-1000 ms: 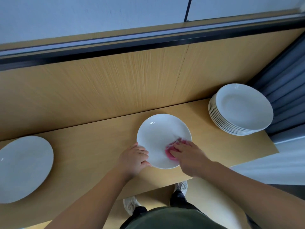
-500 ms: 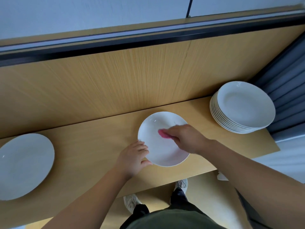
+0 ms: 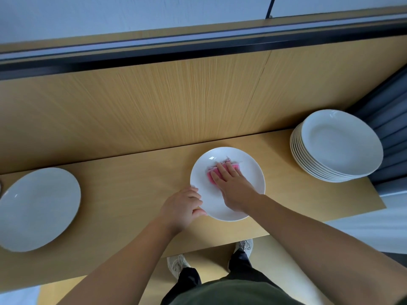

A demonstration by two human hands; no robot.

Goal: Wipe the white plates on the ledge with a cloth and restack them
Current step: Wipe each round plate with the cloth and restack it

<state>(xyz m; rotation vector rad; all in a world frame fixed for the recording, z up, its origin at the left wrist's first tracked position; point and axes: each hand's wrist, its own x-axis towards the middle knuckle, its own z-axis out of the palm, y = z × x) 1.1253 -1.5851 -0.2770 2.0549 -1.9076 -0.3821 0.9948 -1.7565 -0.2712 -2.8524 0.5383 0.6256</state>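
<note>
A round white plate lies flat in the middle of a long light wooden ledge. A small pink cloth lies on the plate, in its far half. The right hand lies flat on top of the cloth. Its fingers are straight and close together, and they press the cloth down on the plate. They are not curled round it. Bits of pink show past the fingertips and beside the hand.

The left hand is at the near left edge of the same plate. Its fingers are bent over the rim and its thumb sits at the edge, so it holds the plate in place.

At the right end of the ledge stands a stack of white plates. They sit neatly one on top of the other, well apart from the plate in the middle. At the left end of the ledge lies one more white plate on its own. It is also well apart from the middle plate.

Behind the ledge goes up a light wooden wall panel with a dark strip along its top. Grey folds like a curtain hang just behind the stack. Below the ledge you can see the person's two pale shoes on the floor.
</note>
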